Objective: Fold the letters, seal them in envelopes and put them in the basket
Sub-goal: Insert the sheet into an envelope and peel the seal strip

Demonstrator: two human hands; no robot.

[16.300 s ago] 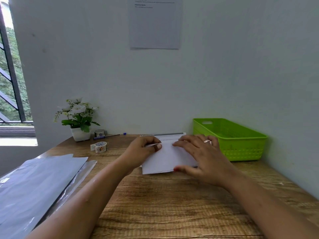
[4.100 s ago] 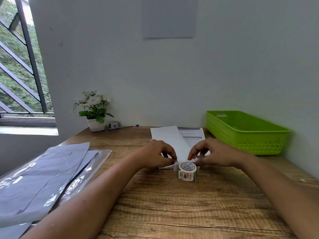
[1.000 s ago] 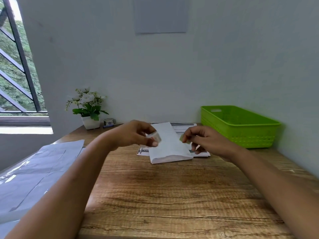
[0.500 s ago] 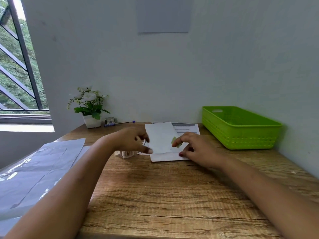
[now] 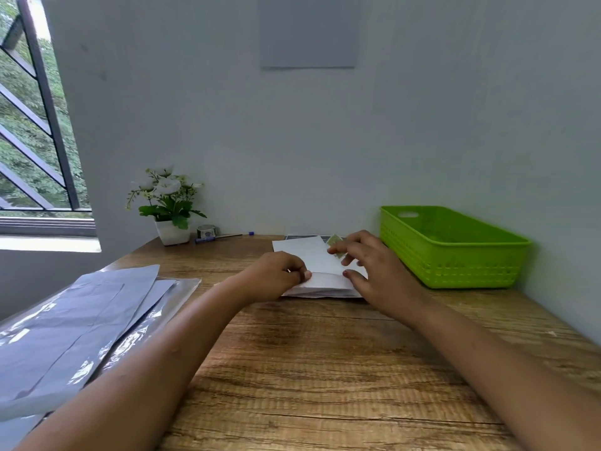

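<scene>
Desk (image 5: 325, 369): envelope (image 5: 302, 252) between hands (image 5: 273, 278) (image 5: 380, 275), right seemingly pinching sticker (image 5: 335, 240).

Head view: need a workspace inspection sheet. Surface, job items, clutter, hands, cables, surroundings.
Surface: wooden desk, bare in the near middle.
Job's things: white envelope flat on the desk over printed sheets; green basket at right, nothing seen inside.
Clutter: potted plant, tape roll and pen along the back wall; grey sheets in plastic sleeves at left.
Hands: left hand pinches the envelope's near edge; right hand holds a green tape piece in its fingers, thumb on the envelope.
Cables: nothing seen.
Surroundings: barred window at left; paper sheet on the wall.
</scene>
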